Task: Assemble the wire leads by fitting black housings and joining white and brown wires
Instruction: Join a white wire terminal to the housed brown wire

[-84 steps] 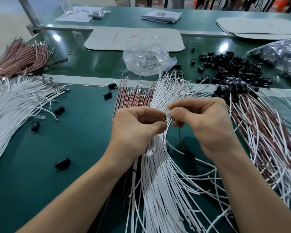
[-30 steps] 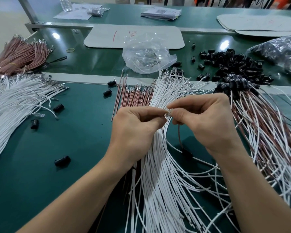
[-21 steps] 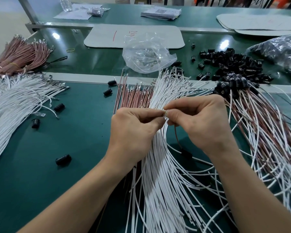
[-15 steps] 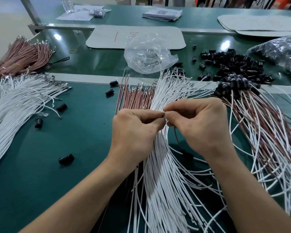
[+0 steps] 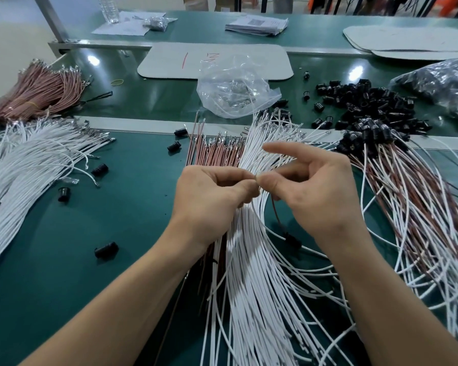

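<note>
Across the counter [image 5: 90, 260], beneath the fingers [image 5: 236, 178], white wires [image 5: 249, 286] fan out. The left hand [image 5: 212, 199] pinches one white wire [image 5: 252, 207] by its end; the right hand [image 5: 320, 194], forefinger straight, pinches a brown wire [image 5: 275, 216] that hangs below it to a black housing [image 5: 292, 237]. The pinches touch, so I would keep both ends in line and push straight, never bent.

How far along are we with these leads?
Done: a heap of finished leads lies right. In hand: the left hand and right hand pinch a white wire to a brown wire end to end. Left: plenty of loose white wires, brown wires and black housings.
</note>
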A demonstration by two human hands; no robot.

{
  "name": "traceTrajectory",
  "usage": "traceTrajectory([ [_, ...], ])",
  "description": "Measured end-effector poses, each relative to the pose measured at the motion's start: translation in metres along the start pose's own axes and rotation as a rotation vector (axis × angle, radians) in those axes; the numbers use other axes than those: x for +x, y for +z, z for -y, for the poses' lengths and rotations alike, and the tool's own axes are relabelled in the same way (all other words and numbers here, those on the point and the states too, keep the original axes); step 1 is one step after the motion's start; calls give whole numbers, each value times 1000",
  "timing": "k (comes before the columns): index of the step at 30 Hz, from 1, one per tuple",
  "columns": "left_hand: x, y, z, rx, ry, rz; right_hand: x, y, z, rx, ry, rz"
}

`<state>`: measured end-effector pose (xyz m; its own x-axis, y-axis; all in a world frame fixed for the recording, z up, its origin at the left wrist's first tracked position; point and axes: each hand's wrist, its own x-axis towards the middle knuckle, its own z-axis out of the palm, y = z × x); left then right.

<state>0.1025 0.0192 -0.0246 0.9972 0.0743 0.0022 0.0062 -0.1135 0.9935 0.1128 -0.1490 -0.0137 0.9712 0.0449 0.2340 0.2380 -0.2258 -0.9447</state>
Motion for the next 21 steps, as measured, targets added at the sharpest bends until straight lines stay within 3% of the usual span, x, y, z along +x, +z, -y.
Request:
traceTrajectory([
  [4,3,5,2,-74,-24,-54,5,0,-5,86,121,-58],
  [10,3,7,2,-99,-24,-121,4,0,-3,199,154,76],
  [21,2,7,1,-55,-17,-140,5,3,2,274,225,28],
])
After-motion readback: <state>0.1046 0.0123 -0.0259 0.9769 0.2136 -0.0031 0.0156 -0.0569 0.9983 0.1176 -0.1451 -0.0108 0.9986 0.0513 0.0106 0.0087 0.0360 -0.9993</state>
